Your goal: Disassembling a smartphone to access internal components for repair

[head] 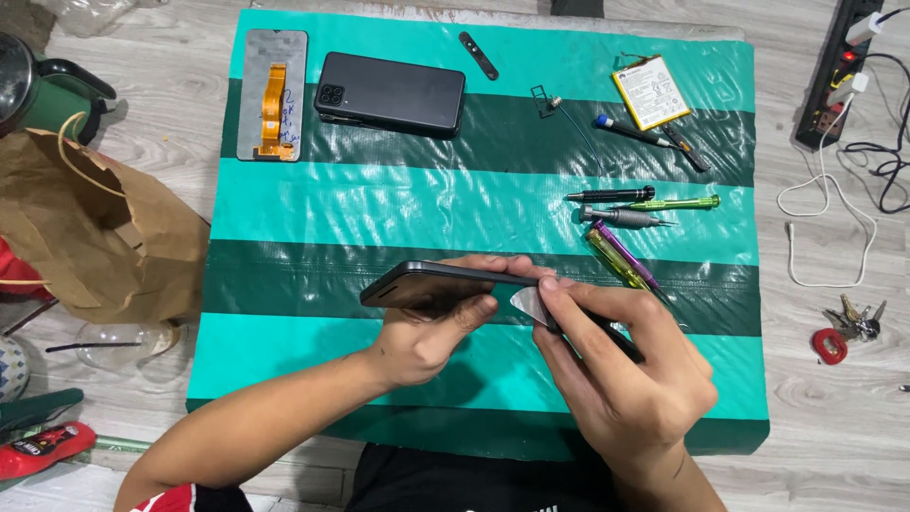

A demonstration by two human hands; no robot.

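While left hand (431,327) grips dark phone (445,284), right hand (616,365) pinches white pick (529,305), yellow-labelled battery (650,91) far right.

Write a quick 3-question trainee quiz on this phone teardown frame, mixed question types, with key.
1. True or false: the left hand grips the dark phone tilted on its edge above the striped mat.
2. What does the right hand press against the phone's edge?
A. a screwdriver
B. a pale triangular pick
C. a battery
3. Fill in: the loose screen panel with an orange flex cable lies at the mat's far ____ corner, beside a second black phone.

Key
1. True
2. B
3. left
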